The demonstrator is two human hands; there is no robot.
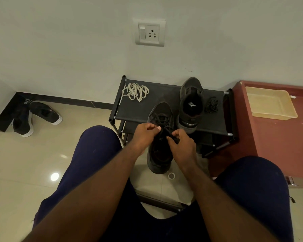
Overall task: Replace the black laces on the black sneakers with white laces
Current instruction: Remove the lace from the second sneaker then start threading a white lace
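A seated person, knees in dark blue cloth, works at a low black rack point(164, 100) with a taut fabric top and tube frame, set against a plain pale wall point(68, 49) with a white switch-and-socket plate point(150, 33); the floor point(24, 163) is glossy beige tile with a dark skirting. The near sneaker point(159, 154), matte black, lies between the knees with its toe over the rack's front edge; its black lace point(162, 119) is threaded; the left hand point(143, 137) and right hand point(180, 145) both have fingers curled, pinching that lace over the tongue. The far sneaker point(191, 103) sits on the rack, unlaced, just beside a crumpled loose lace point(211, 106); coiled white laces point(135, 91), rope-like, lie at the rack's far left corner. A red-brown cabinet point(278, 140) to the right carries a shallow cream tray point(269, 103); two white-soled dark shoes point(35, 117) lie in the left corner; a small pale ring point(171, 175) lies on the tile.
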